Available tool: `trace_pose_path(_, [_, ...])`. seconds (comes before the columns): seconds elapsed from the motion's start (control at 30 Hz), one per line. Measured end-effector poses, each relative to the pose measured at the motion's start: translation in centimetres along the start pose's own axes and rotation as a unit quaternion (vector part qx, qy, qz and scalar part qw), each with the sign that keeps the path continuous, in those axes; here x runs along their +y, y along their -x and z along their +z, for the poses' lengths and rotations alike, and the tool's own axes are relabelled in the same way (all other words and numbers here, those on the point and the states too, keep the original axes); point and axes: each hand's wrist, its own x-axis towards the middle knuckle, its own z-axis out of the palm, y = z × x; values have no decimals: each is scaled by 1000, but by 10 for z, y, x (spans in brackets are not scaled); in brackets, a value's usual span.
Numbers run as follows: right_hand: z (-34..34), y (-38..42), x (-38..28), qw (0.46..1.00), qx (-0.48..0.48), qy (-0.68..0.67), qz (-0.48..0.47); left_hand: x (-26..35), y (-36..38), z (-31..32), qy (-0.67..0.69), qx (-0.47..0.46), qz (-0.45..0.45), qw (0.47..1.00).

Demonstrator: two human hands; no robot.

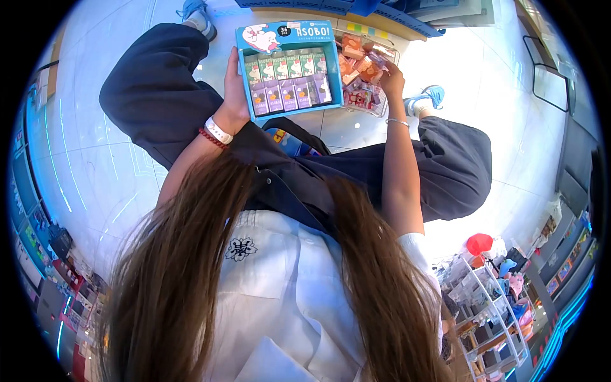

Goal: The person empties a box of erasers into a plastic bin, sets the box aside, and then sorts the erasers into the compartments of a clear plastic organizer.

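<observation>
My left hand [235, 88] grips the left side of a blue cardboard display box [337, 76] marked "ASOBO!". Inside stand two rows of small boxed items: green-and-white boxes [293, 65] behind and purple boxes [289, 95] in front. The display box is tilted toward me. To its right, my right hand [393, 81] reaches over a clear plastic bin [384, 109], its fingers closed around a small purplish packet [377, 61]. Orange packets [351, 46] and red-pink packets [361, 97] lie loose in the bin. The fingertips are partly hidden by the packets.
I sit on a glossy tiled floor [528, 146], legs apart. Ahead is a low shelf [407, 28] with blue bins. A dark bag [296, 137] lies between my legs. A white wire rack [490, 299] with goods stands at lower right; shelves [32, 235] line the left.
</observation>
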Motion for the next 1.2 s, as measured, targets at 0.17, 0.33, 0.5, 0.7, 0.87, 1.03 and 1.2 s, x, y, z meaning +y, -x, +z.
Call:
trace_pose_path(0.17, [-20, -2, -36, 998, -24, 50, 5, 1, -1, -10, 55, -44, -30, 997])
trace_pose_path(0.33, [-91, 23, -164, 984, 89, -146, -56, 1, -2, -10, 34, -19, -31, 999])
trace_pose_path(0.5, [-161, 77, -247, 931, -88, -330, -132, -2, -2, 4, -17, 43, -30, 998])
trace_pose_path(0.7, [-143, 105, -251, 927, -250, -105, -258, -4, -5, 9, -53, 57, -31, 996])
trace_pose_path(0.87, [-129, 112, -250, 938, -235, -15, -254, -6, -5, 10, -84, 103, -15, 991])
trace_pose_path(1.03, [-120, 118, -251, 949, -217, 43, -225, -6, -7, 13, -109, 116, 1, 987])
trace_pose_path(1.2, [-125, 112, -251, 940, -259, 46, -217, -7, -5, 19, -103, 119, -13, 987])
